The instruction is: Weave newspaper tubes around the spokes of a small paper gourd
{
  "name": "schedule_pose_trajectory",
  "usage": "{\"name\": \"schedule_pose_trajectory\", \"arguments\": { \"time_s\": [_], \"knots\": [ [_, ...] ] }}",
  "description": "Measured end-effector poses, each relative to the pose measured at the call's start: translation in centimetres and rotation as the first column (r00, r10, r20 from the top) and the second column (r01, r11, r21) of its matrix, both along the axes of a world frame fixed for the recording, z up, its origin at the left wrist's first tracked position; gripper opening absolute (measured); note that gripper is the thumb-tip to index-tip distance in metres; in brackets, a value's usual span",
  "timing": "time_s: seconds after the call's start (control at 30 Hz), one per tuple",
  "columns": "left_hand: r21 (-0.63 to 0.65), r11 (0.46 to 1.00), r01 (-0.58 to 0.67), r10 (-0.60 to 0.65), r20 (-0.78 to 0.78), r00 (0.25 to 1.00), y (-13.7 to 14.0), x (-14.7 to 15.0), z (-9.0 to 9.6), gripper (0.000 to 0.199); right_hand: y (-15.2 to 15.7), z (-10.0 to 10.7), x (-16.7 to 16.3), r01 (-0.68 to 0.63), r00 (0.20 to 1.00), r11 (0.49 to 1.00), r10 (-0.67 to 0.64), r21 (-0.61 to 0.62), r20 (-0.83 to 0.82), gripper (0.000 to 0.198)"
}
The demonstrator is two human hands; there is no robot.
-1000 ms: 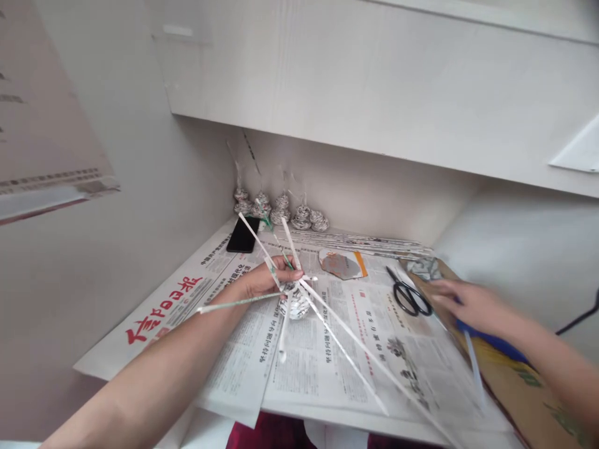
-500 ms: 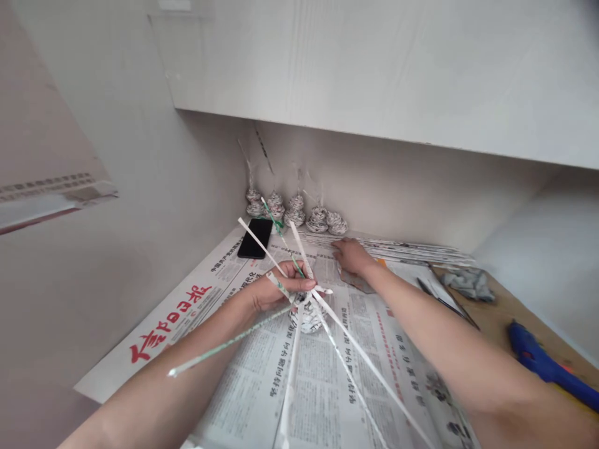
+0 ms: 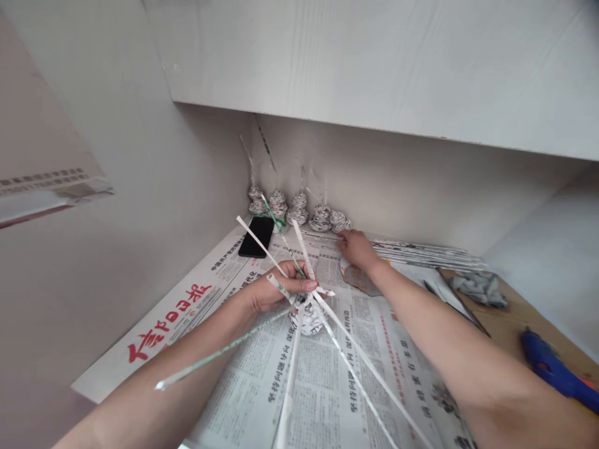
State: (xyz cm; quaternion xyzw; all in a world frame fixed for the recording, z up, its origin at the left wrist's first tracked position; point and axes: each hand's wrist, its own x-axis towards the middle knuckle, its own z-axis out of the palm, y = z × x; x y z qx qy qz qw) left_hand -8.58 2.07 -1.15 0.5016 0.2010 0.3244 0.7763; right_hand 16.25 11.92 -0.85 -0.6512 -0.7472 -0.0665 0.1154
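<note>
My left hand [image 3: 287, 284] is closed on a small woven paper gourd [image 3: 311, 318] near its top. Loose paper strips fan out from it: a green-patterned one [image 3: 219, 354] points left, and long white ones [image 3: 290, 386] run toward me. My right hand [image 3: 358, 251] reaches to the back, over a bundle of thin rolled paper tubes [image 3: 421, 251]. Its fingers are bent together at the tubes, just in front of the rightmost woven piece [image 3: 340, 221]; whether a tube is pinched is hidden.
Woven paper gourds [image 3: 297, 209] line the back wall. A black phone [image 3: 256, 237] lies before them on newspaper [image 3: 234, 368]. A flat brownish piece [image 3: 360, 280] sits under my right wrist. Right are a grey cloth [image 3: 478, 288] and a blue glue gun [image 3: 555, 368]. A white overhang [image 3: 374, 68] juts above.
My right hand has shifted slightly farther back and to the right, toward the rightmost woven piece. My left hand keeps its hold on the gourd. The view has moved slightly.
</note>
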Motion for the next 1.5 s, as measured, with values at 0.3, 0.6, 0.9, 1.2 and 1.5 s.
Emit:
{"name": "schedule_pose_trajectory", "arguments": {
  "time_s": [0.3, 0.6, 0.9, 1.2, 1.5],
  "knots": [
    [0.042, 0.999, 0.005, -0.003, -0.032, 0.999, 0.1, -0.1, 0.1, 0.025, -0.9, -0.1, 0.4, -0.009, 1.000, 1.000, 0.009, 0.002, -0.023, 0.022],
    [0.047, 0.999, 0.018, -0.016, -0.039, 0.999, 0.2, -0.3, 0.1, 0.023, -0.2, 0.1, 1.0, -0.102, 0.991, 0.994, 0.099, -0.028, -0.087, 0.023],
    [0.048, 0.999, -0.013, 0.015, -0.035, 0.999, 0.3, -0.4, 0.4, 0.025, -0.2, -0.2, 0.7, -0.153, 0.981, 0.987, 0.158, 0.045, -0.116, 0.019],
    [-0.005, 0.998, -0.066, 0.066, -0.002, 0.998, 0.5, -0.5, 0.6, 0.031, -3.8, 4.2, -0.3, -0.257, 0.957, 0.919, 0.286, 0.299, -0.056, 0.029],
    [0.019, 0.987, -0.161, 0.161, 0.022, 0.987, 1.4, -0.6, 0.5, 0.033, -14.2, 10.0, -0.8, -0.379, 0.910, 0.835, 0.414, 0.400, -0.003, 0.033]
  ]
}}
